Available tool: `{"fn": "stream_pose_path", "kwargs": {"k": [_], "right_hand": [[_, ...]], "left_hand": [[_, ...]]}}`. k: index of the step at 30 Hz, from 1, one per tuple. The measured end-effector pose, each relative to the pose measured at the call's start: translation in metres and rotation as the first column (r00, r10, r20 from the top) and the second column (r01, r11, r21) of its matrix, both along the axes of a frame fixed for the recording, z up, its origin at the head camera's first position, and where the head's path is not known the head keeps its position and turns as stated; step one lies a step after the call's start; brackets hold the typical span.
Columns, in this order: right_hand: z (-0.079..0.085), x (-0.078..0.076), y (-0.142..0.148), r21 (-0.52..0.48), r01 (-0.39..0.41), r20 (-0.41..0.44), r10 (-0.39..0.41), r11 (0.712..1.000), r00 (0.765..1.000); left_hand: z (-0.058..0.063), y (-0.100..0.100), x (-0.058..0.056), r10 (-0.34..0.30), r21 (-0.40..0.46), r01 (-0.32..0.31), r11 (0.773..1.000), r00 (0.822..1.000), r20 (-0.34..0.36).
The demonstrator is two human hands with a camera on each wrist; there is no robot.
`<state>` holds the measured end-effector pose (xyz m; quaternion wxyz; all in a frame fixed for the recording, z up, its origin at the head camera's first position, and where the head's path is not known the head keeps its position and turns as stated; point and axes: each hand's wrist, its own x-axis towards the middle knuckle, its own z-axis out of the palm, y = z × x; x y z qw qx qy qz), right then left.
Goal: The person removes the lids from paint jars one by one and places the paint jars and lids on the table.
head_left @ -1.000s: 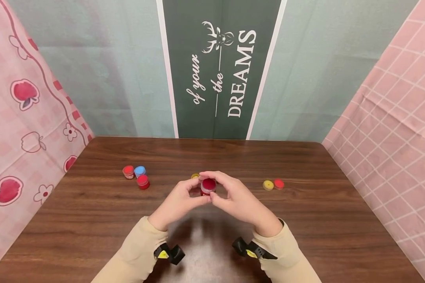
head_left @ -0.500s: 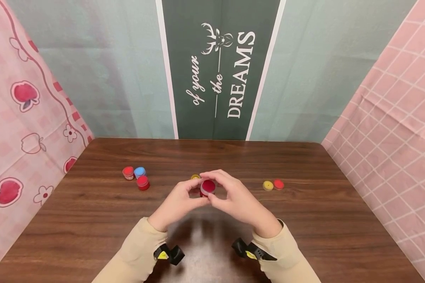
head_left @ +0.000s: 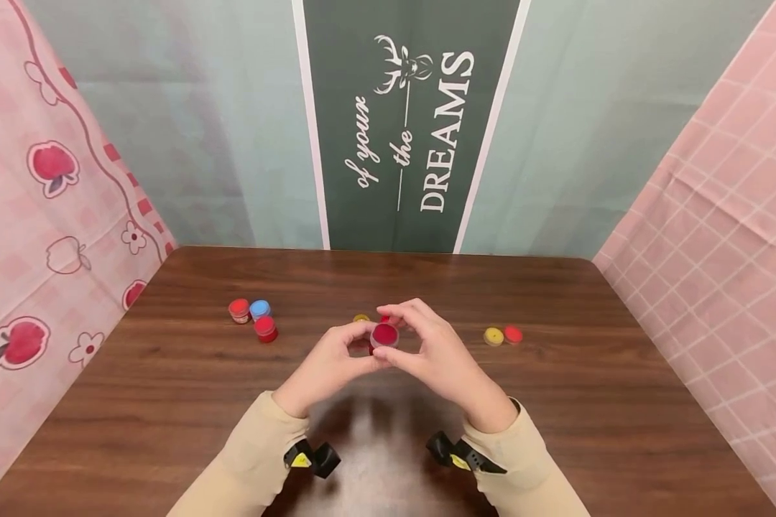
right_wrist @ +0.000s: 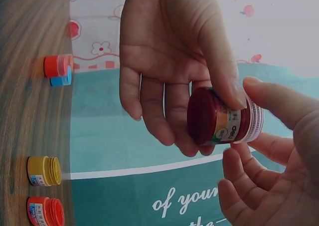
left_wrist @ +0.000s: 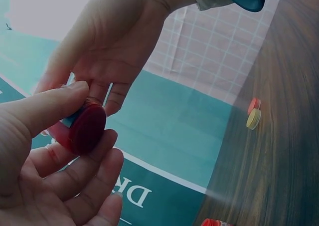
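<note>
A small paint jar with dark red paint and a clear ribbed lid is held up between both hands over the table. My left hand grips the jar's body, thumb across the label and fingers behind it. My right hand has its thumb and fingers around the lid end. Beyond the hands, a yellow jar and an orange-red jar stand on the table with bare screw threads showing. The hands partly hide both in the head view.
At the left stand a red jar, a blue jar and a darker red jar, close together. To the right lie a yellow lid and a red lid. Fabric backdrops surround the wooden table.
The right hand's fingers have shifted up and away from the jar's far side, and the orange-red jar behind now shows. The left hand keeps its grip. The head view has shifted slightly.
</note>
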<state>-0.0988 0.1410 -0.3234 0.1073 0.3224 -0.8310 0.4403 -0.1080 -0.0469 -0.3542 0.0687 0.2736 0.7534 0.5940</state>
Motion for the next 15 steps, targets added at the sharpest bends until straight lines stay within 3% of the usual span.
{"fn": "stream_pose_path", "kwargs": {"k": [3,9,15], "right_hand": [[0.0015,-0.0005,-0.0007,0.004,-0.031,-0.012,0.031,1.0,0.999],[0.0045,0.0009,0.0019,0.011,-0.11,0.041,0.11,0.994,0.993],[0.0036,0.0017,0.0018,0.011,-0.064,0.028,0.063,0.998,0.998]], "left_hand": [[0.0017,-0.0001,-0.0001,0.003,0.003,-0.003,1.0,1.0,0.003],[0.0045,-0.0009,-0.0003,-0.002,-0.001,0.002,1.0,1.0,-0.003],[0.0036,-0.0007,-0.0007,-0.005,-0.004,0.005,1.0,1.0,-0.006]]}}
